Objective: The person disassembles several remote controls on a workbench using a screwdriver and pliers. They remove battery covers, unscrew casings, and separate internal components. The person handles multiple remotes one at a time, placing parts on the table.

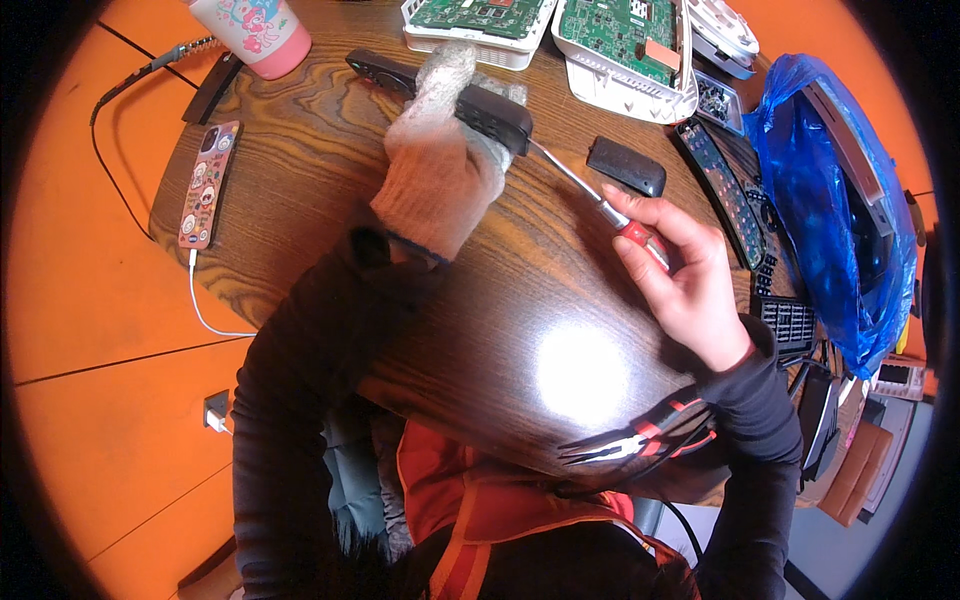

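Observation:
My left hand (440,150), in a knitted grey-pink glove, grips a long black remote-control body (495,113) that lies across the dark wooden round table (300,130). My bare right hand (680,275) holds a screwdriver with a red handle (640,238). Its metal shaft (570,175) runs up-left, and the tip meets the end of the black body by the glove. A small black cover piece (626,165) lies just right of the shaft.
Two white housings with green circuit boards (620,40) sit at the far edge. Black remotes (725,190) and a blue plastic bag (830,200) are on the right. Pliers with red handles (640,437) lie near me. A phone (208,185) on a white cable and a pink cup (255,30) are left.

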